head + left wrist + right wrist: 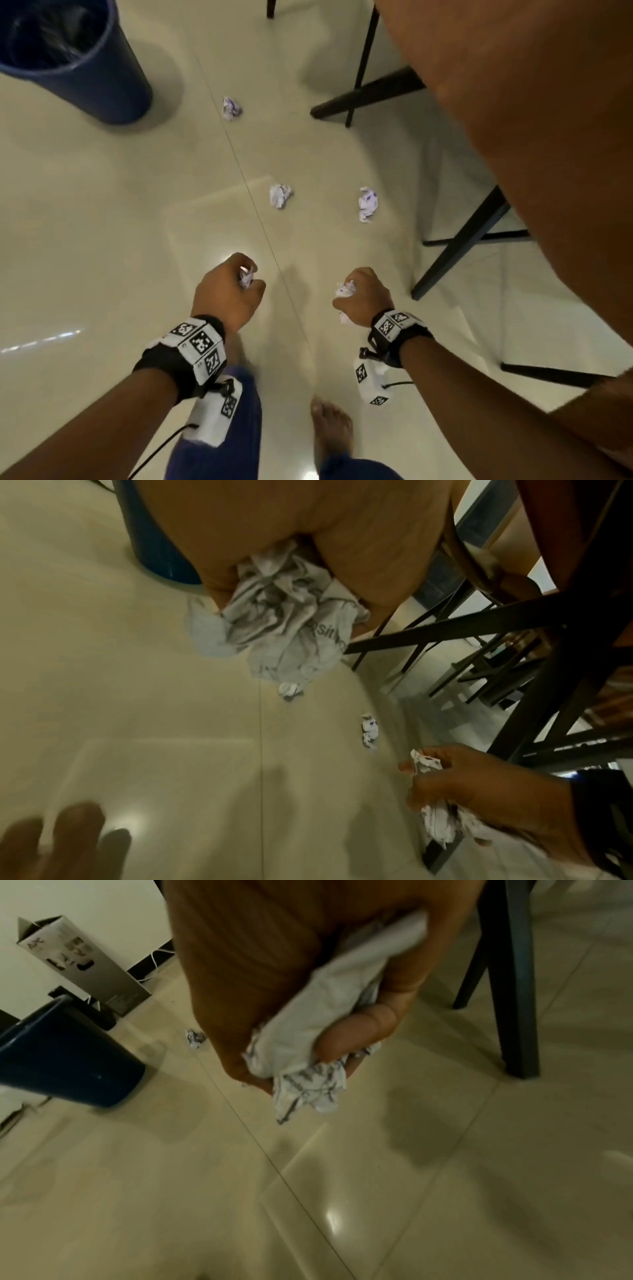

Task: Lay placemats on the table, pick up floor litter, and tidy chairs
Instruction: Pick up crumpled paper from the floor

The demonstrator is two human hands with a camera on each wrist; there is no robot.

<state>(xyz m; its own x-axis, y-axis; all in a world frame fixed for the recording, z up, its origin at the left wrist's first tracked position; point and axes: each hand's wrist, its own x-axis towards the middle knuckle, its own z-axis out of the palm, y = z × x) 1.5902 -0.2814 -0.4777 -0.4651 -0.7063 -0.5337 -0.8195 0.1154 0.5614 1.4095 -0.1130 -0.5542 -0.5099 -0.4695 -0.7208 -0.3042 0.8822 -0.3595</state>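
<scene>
Holding: we have our left hand (227,291) curled round one crumpled paper ball (246,277), and our right hand (364,296) clamped on a paper wad (345,290) that pokes out at both ends of the fist.
Fingers: both sets are closed on paper, none spread; the right wrist view shows a fingertip (356,1031) pressed into the wad.
Loose litter: three balls lie on the tiled floor (102,240) ahead of both fists: a middle ball (280,195), a ball nearer the table (367,204), and a far ball (232,108).
Key relation: the middle ball sits forward of our left hand and a little to its right; the table-side ball sits straight ahead of our right hand. We judge each hand nearest to its own ball.
Long axis: the table-side ball is slightly elongated, running roughly away from us; the others are near round.
Bin: the dark blue bin (78,61) stands far left, near the far ball and well apart from our hands.
Materials: thin printed paper, white with purple marks, sharply creased and light; the floor is glossy cream tile; the table legs (459,240) are matte black under a brown wooden table top (531,102).
Judgement: with both fists full, we think emptying into the bin comes before more picking.
</scene>
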